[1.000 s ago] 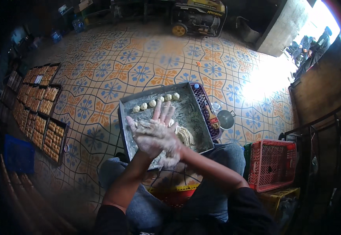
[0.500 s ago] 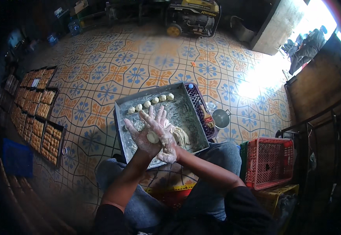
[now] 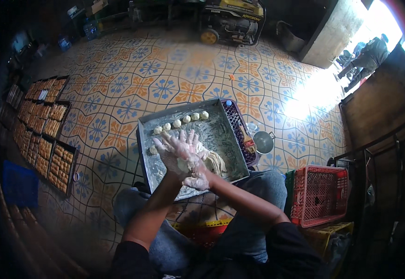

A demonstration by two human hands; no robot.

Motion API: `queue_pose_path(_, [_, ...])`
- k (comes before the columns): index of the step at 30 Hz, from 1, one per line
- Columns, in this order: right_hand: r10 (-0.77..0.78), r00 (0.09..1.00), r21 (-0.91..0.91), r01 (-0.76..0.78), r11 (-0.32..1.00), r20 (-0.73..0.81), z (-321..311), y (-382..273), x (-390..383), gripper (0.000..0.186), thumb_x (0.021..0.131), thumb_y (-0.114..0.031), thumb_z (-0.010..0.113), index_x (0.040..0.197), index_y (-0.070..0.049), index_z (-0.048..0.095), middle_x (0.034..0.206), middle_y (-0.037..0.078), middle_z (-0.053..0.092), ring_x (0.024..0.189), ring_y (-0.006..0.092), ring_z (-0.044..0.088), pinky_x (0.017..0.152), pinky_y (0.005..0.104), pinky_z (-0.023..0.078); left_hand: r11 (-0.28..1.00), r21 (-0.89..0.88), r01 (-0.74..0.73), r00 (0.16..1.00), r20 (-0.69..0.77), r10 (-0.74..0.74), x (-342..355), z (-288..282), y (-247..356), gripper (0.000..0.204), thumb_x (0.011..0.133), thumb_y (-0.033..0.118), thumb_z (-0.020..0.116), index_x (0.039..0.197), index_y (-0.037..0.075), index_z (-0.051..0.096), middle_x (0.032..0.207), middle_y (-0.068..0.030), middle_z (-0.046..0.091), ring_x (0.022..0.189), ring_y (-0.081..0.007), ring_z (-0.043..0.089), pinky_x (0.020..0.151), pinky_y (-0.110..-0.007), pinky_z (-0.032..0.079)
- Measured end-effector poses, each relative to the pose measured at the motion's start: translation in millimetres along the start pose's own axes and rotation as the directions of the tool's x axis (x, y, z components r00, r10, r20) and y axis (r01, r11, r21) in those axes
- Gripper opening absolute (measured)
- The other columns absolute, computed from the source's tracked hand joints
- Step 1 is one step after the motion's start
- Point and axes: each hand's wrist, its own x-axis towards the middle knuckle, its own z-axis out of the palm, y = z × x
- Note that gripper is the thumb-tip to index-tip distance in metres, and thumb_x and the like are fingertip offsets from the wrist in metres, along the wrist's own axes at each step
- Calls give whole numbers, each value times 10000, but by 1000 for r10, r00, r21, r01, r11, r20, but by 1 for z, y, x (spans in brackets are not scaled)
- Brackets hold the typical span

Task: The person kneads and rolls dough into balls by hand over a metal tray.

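Observation:
Flour-dusted, my left hand (image 3: 169,156) lies palm up over a metal tray (image 3: 234,153), fingers spread. Across its palm rests my right hand (image 3: 198,173), slightly smeared by motion. A small dough ball (image 3: 183,164) is pressed between the two palms, mostly covered. Beyond the hands, a row of several round dough balls (image 3: 177,123) lies along the tray's far side. One more floured dough piece (image 3: 154,150) sits left of my left thumb. To the right of my right hand is a heap of soft dough strips (image 3: 216,163).
A purple crate (image 3: 232,116) under the tray bears a brush (image 3: 248,139). Beside it stands a metal pot (image 3: 264,142). Pans of baked pieces (image 3: 62,168) line the left floor. At right is a red crate (image 3: 321,195); a generator (image 3: 232,23) stands far off. Someone (image 3: 370,56) is at the doorway.
My right hand has slid down and back over the left palm, covering more of the dough ball. The floured piece beside my left thumb shows more clearly. The person in the doorway has shifted.

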Motion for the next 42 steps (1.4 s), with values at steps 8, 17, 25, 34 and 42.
queue_pose_path(8, [15, 996, 526, 35, 850, -90, -33, 3, 51, 1222, 863, -725, 628, 1656, -107, -67, 1711, 225, 98, 1575, 369, 161, 1248, 524, 165, 966, -225, -127, 943, -328, 48, 5, 28, -16, 1134, 826, 909, 421, 1633, 143, 204, 1633, -65, 330, 1477, -260, 304, 1223, -488, 249])
queue_pose_path(17, [22, 997, 113, -13, 994, -77, -3, 17, 30, 999, 898, -713, 577, 1614, -74, 300, 1624, 205, 351, 1538, 341, 261, 1243, 467, 188, 990, -66, -122, 941, -325, 94, -14, -55, -1, 1277, 753, 1015, 276, 1643, 128, 51, 1686, -135, 114, 1541, -334, 189, 1239, -540, 192])
queue_pose_path(25, [287, 853, 496, -39, 868, -435, -23, 37, 53, 673, 1025, -457, 593, 1564, -94, 420, 1497, 176, 512, 1351, 274, 512, 1143, 409, 371, 988, -156, -3, 882, -466, -71, 12, 39, -37, 1072, 843, 928, 350, 1499, 92, 492, 1486, -98, 542, 1328, -265, 531, 1123, -439, 412])
queue_pose_path(34, [426, 771, 225, -362, 905, -473, 14, 95, 36, 543, 1061, -484, 453, 1441, -117, 580, 1381, 158, 634, 1345, 322, 516, 1154, 514, 322, 999, 25, 34, 673, -739, -5, -5, -27, -25, 971, 883, 884, 329, 1533, 164, 391, 1633, -155, 322, 1497, -361, 308, 1168, -657, 245])
queue_pose_path(42, [79, 963, -253, -146, 956, -259, -46, 75, 38, 608, 977, -522, 501, 1491, -199, 529, 1426, 199, 586, 1363, 392, 499, 1129, 572, 329, 944, -329, 6, 868, -467, -169, -6, 2, -20, 945, 907, 863, 319, 1429, 101, 520, 1371, -100, 596, 1204, -282, 590, 1096, -443, 422])
